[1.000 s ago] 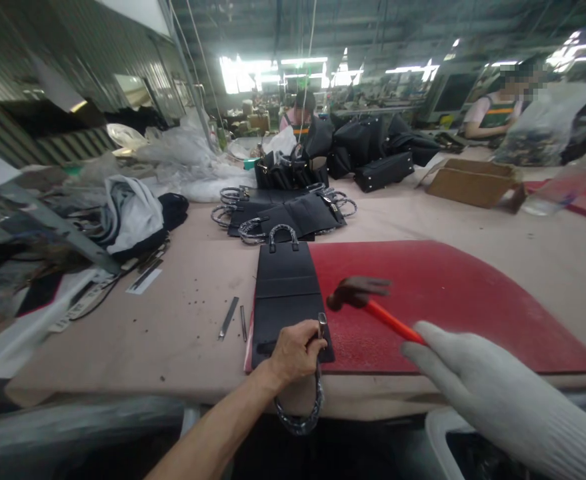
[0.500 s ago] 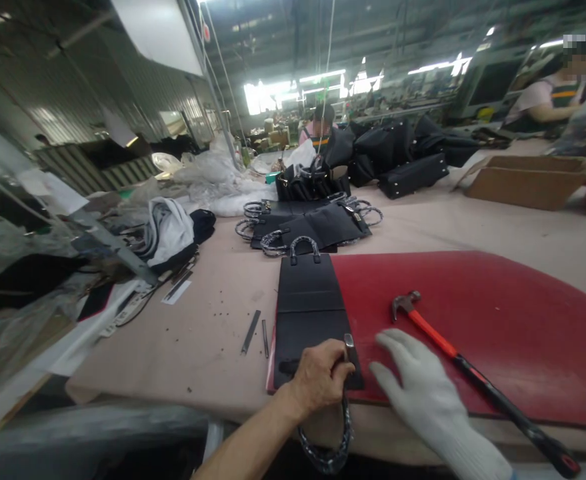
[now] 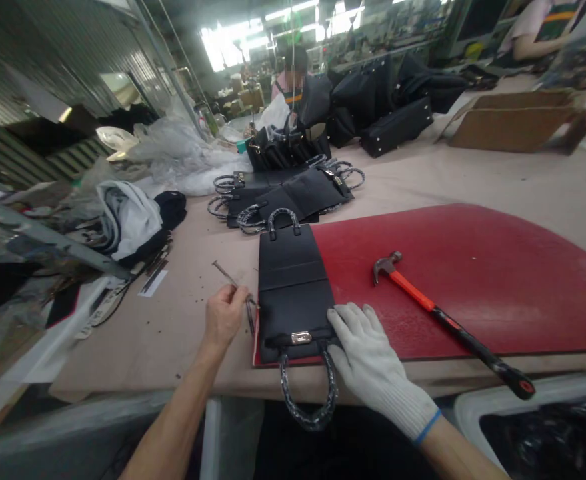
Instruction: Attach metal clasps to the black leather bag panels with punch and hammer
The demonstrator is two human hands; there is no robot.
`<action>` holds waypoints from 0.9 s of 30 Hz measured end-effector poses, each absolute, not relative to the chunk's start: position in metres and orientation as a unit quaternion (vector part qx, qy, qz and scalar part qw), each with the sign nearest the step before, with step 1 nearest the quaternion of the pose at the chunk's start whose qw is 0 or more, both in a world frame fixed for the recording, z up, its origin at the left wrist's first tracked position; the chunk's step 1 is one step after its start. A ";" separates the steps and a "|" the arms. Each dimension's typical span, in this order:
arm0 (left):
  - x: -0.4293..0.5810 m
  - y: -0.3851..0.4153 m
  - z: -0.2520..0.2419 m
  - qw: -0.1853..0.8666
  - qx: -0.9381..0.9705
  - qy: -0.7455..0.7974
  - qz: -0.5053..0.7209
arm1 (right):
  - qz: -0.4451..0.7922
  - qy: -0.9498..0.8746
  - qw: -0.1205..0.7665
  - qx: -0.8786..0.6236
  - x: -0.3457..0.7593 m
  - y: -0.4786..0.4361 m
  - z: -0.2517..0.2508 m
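A black bag panel [image 3: 295, 293] lies flat on the left end of the red mat [image 3: 453, 280], with wrapped handles at its far and near ends. A metal clasp [image 3: 301, 338] sits near its front edge. My bare left hand [image 3: 227, 313], fingers pinched, holds a thin metal tool [image 3: 227, 272] just left of the panel; a second thin rod [image 3: 249, 317] lies below its fingertips. My right hand [image 3: 365, 340], in a white glove, rests with fingers spread on the panel's right edge. A claw hammer [image 3: 423, 300] with an orange and black handle lies on the mat to the right.
More black panels with handles [image 3: 287, 193] are stacked behind, before several black bags [image 3: 357, 100]. A cardboard box [image 3: 513, 127] stands at the back right. Plastic wrap and cloth [image 3: 133, 220] lie at left. Two people are across the table.
My left hand has left the clasp, moved left and taken hold of the thin metal tool. My right hand has come down onto the panel's edge. The view has shifted.
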State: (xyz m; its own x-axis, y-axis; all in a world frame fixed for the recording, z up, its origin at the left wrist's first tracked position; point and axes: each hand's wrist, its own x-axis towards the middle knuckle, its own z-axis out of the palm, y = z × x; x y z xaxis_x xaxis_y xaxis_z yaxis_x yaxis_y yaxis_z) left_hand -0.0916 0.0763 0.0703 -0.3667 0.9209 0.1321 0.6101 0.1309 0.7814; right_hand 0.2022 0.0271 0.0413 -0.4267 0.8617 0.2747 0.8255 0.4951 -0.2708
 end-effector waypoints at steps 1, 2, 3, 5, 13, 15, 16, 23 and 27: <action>-0.115 0.074 0.070 0.128 0.532 0.770 0.327 | 0.049 -0.842 0.191 -0.501 0.201 0.027 0.042; -0.136 0.071 0.068 0.071 0.524 0.808 0.259 | 0.050 -0.842 0.192 -0.502 0.200 0.027 0.043; -0.154 0.067 0.065 0.036 0.512 0.836 0.195 | 0.051 -0.842 0.192 -0.502 0.200 0.027 0.044; -0.181 0.058 0.055 0.017 0.485 0.868 0.105 | 0.051 -0.842 0.195 -0.500 0.200 0.027 0.044; -0.148 0.018 0.037 -0.056 0.560 0.813 0.149 | 0.040 -0.846 0.212 -0.488 0.205 0.035 0.041; -0.119 0.010 0.037 -0.030 0.638 0.742 0.203 | 0.033 -0.867 0.192 -0.460 0.201 0.040 0.049; -0.104 0.007 0.037 -0.004 0.680 0.698 0.225 | 0.032 -0.881 0.169 -0.440 0.198 0.042 0.055; -0.040 0.011 0.053 0.012 0.840 0.535 0.085 | -0.048 -0.944 0.036 -0.325 0.184 0.057 0.076; -0.035 0.016 0.068 -0.082 0.880 0.467 -0.018 | -0.099 -0.952 0.100 -0.272 0.187 0.071 0.058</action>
State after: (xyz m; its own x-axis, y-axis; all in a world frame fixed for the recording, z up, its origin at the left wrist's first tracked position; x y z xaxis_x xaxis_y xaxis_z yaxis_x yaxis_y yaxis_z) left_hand -0.0349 0.0161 0.0679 0.5641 0.8245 0.0454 0.8186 -0.5512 -0.1617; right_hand 0.1866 0.0709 0.0576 -0.8319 0.4988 0.2432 0.5381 0.8322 0.1336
